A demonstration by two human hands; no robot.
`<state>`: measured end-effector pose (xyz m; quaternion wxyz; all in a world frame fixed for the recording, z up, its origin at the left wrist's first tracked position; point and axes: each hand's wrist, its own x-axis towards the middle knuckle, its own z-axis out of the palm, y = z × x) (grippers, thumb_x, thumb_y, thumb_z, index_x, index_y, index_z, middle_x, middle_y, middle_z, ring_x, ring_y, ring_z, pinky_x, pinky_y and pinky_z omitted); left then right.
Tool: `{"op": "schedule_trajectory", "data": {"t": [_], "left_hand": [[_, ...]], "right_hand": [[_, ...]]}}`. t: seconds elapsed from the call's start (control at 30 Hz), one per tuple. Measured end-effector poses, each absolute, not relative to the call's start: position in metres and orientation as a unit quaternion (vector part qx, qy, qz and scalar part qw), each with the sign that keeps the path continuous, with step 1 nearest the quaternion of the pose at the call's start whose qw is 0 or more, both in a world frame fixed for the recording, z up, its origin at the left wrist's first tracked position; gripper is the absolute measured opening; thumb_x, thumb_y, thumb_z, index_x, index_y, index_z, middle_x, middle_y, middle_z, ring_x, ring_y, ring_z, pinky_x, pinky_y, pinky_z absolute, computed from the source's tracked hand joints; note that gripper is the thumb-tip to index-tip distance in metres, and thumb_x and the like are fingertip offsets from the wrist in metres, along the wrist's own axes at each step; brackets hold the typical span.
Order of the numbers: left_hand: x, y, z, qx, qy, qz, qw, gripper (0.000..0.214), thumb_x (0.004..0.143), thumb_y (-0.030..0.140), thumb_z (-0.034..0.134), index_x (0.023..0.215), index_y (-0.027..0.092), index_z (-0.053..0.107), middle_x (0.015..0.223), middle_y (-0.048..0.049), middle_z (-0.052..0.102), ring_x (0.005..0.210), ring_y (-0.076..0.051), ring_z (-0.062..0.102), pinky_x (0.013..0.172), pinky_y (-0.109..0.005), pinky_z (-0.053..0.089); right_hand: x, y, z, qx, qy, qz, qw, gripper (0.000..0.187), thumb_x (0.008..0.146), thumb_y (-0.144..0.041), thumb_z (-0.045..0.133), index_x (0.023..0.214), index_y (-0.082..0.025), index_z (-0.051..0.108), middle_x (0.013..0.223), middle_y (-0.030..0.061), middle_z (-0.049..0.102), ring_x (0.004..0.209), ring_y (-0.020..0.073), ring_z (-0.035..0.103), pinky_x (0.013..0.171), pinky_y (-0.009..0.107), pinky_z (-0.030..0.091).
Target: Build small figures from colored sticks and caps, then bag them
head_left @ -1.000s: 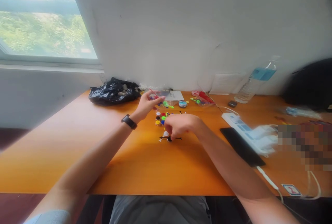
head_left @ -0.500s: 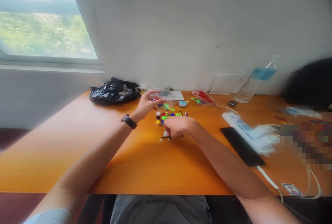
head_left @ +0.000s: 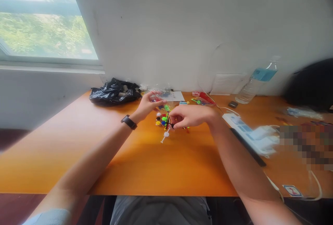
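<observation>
My right hand [head_left: 191, 115] hovers just above the orange table [head_left: 145, 162], its fingers pinched on a small black stick-and-ball piece [head_left: 169, 123]. A white stick-and-ball piece [head_left: 164, 136] lies on the table just below it. My left hand [head_left: 148, 104], with a black band at the wrist, holds a clear plastic bag of coloured parts [head_left: 159, 97] near the wall. Between the two hands lies a cluster of small coloured beads [head_left: 160, 118] in red, blue, green, yellow and white.
A crumpled black plastic bag [head_left: 113, 91] lies at the back left. A white paper [head_left: 174, 95], more small coloured parts [head_left: 202, 100], a water bottle [head_left: 256, 80], a white power strip [head_left: 240, 122] and a black phone [head_left: 247, 147] lie to the right. A dark bag [head_left: 310, 84] sits far right.
My right hand has risen off the table and moved back and right, lifting the black piece with it. The white piece stays on the table. My left hand has barely moved.
</observation>
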<state>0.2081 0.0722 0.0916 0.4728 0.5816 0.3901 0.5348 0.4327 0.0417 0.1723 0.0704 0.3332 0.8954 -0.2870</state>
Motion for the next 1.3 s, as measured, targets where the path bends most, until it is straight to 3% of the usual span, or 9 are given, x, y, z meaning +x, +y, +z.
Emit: {"op": "schedule_trajectory", "data": {"t": [0.27, 0.4, 0.53, 0.87, 1.3], "left_hand": [[0.214, 0.069, 0.091, 0.606, 0.36, 0.507, 0.497, 0.064, 0.071, 0.037, 0.096, 0.124, 0.016, 0.067, 0.095, -0.0102, 0.079, 0.073, -0.018, 0.075, 0.053, -0.022, 0.059], [0.218, 0.065, 0.09, 0.615, 0.348, 0.488, 0.512, 0.066, 0.072, 0.037, 0.096, 0.127, 0.017, 0.066, 0.094, -0.0083, 0.078, 0.068, -0.016, 0.074, 0.053, -0.023, 0.059], [0.219, 0.061, 0.092, 0.645, 0.337, 0.453, 0.515, 0.07, 0.074, 0.038, 0.095, 0.135, 0.019, 0.064, 0.096, -0.0085, 0.079, 0.07, -0.015, 0.073, 0.054, -0.02, 0.057], [0.22, 0.06, 0.091, 0.676, 0.293, 0.404, 0.543, 0.089, 0.076, 0.036, 0.094, 0.153, 0.023, 0.051, 0.108, -0.0146, 0.081, 0.086, -0.025, 0.08, 0.057, -0.022, 0.057], [0.221, 0.061, 0.087, 0.693, 0.275, 0.413, 0.523, 0.102, 0.077, 0.031, 0.094, 0.163, 0.023, 0.039, 0.107, -0.0139, 0.082, 0.083, -0.021, 0.079, 0.069, -0.028, 0.061]], "right_hand": [[0.457, 0.044, 0.192, 0.331, 0.868, -0.313, -0.198, 0.019, 0.091, -0.039, 0.07, 0.087, -0.021, 0.063, 0.079, -0.0002, 0.067, 0.071, 0.0158, 0.061, 0.06, 0.026, 0.042], [0.451, 0.057, 0.18, 0.361, 0.834, -0.234, -0.347, 0.016, 0.092, -0.038, 0.069, 0.092, -0.021, 0.068, 0.083, 0.0021, 0.07, 0.075, 0.0179, 0.063, 0.063, 0.028, 0.045], [0.448, 0.068, 0.173, 0.374, 0.814, -0.125, -0.426, 0.012, 0.091, -0.031, 0.069, 0.093, -0.02, 0.073, 0.082, 0.0038, 0.073, 0.073, 0.0191, 0.064, 0.067, 0.031, 0.047], [0.447, 0.066, 0.178, 0.364, 0.838, 0.016, -0.406, 0.018, 0.093, -0.017, 0.059, 0.096, -0.019, 0.077, 0.091, 0.0073, 0.073, 0.074, 0.0197, 0.061, 0.071, 0.032, 0.045], [0.457, 0.052, 0.19, 0.344, 0.867, -0.07, -0.352, 0.024, 0.091, -0.017, 0.055, 0.097, -0.019, 0.078, 0.093, 0.0053, 0.074, 0.075, 0.0177, 0.06, 0.069, 0.03, 0.042]]}}
